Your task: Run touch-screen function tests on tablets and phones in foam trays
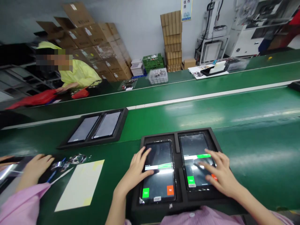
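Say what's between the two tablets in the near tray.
The tray's dark divider runs between the left tablet and the right tablet; it shows in the head view.

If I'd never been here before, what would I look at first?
Probably the left tablet and right tablet, lit up in a dark tray near the bottom, right of centre, with a left hand and right hand spread over them and bright green squares and red squares showing. Next, perhaps the person in yellow at the upper left, with stacked brown boxes behind.
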`<state>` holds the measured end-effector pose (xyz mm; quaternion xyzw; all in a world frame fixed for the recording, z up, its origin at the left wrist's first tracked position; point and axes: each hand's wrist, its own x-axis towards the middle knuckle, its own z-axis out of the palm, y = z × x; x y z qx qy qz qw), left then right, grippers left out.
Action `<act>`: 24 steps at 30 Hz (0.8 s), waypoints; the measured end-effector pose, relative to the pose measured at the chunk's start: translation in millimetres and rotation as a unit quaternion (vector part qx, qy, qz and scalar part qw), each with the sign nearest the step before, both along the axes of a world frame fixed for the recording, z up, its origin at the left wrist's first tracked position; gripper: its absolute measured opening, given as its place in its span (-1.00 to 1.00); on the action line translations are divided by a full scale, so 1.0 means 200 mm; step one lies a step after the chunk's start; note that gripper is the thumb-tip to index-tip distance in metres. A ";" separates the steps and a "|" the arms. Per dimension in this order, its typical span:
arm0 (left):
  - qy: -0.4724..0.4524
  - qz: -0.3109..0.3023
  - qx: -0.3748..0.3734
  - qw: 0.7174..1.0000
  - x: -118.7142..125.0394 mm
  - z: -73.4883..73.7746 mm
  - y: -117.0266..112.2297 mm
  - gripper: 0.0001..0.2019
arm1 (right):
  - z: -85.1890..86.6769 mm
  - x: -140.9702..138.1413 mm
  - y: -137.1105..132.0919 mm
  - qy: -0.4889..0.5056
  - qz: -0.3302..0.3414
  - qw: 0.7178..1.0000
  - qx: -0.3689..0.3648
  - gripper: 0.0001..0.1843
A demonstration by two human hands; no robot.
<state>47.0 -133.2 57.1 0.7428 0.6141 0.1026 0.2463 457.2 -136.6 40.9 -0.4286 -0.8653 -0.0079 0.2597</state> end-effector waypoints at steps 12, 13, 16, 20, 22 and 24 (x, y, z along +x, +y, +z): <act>0.086 -0.171 0.100 0.976 0.42 -0.12 0.39 -0.49 | -0.22 0.03 0.42 -0.015 -0.300 0.953 -0.030 -0.56; 0.088 -0.170 0.102 0.976 0.42 -0.11 0.38 -0.48 | -0.23 0.05 0.41 -0.015 -0.299 0.954 -0.018 -0.56; 0.100 -0.162 0.101 0.976 0.45 -0.09 0.37 -0.50 | -0.30 0.11 0.42 -0.009 -0.282 0.959 0.009 -0.59; 0.097 -0.146 0.101 0.979 0.46 -0.07 0.37 -0.54 | -0.39 0.16 0.46 0.002 -0.240 0.970 0.033 -0.62; 0.097 -0.140 0.105 0.980 0.45 -0.08 0.37 -0.60 | -0.41 0.14 0.47 0.005 -0.249 0.967 0.057 -0.60; 0.098 -0.141 0.123 0.977 0.41 -0.12 0.36 -0.63 | -0.40 0.11 0.47 0.004 -0.270 0.960 0.071 -0.56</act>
